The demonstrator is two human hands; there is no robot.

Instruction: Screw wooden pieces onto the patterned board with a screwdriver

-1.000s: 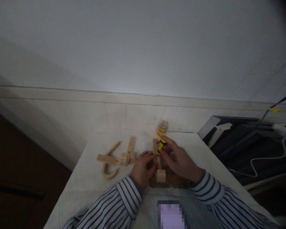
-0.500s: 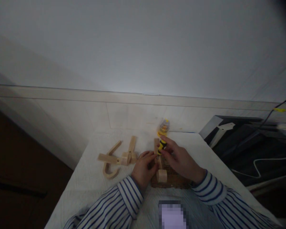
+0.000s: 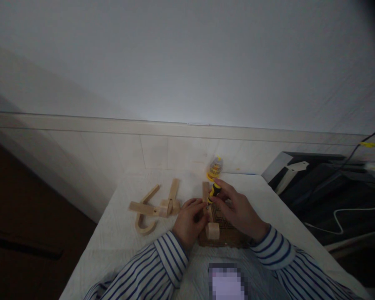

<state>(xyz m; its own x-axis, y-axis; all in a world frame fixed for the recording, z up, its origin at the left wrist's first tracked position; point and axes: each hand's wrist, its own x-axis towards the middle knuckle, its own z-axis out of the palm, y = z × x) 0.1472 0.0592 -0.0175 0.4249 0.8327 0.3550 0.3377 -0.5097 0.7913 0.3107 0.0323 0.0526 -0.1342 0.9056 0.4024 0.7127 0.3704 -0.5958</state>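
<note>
In my right hand (image 3: 242, 210) is a small yellow and black screwdriver (image 3: 215, 191), gripped between thumb and fingers. It leans over a light wooden strip (image 3: 206, 189), its tip low near a small metal screw on the wood. My left hand (image 3: 190, 218) is closed beside that spot, its fingertips pinching at the strip's edge. A short round-ended wooden block (image 3: 213, 231) sits at the strip's near end. Under the strip lies a dark brown wooden board (image 3: 225, 239) with a carved line pattern. What the left fingers cover is hidden.
To the left lie a hook-shaped wooden piece (image 3: 145, 229) and wooden bars joined crosswise (image 3: 167, 207). A clear plastic container with a yellow base (image 3: 215, 168) stands against the wall. A pixelated device (image 3: 227, 283) is at the near edge. Dark panels and a white cable (image 3: 337, 214) are right.
The screwdriver has tilted, its handle shifting slightly right with my right hand. My left hand stays in place at the wooden strip.
</note>
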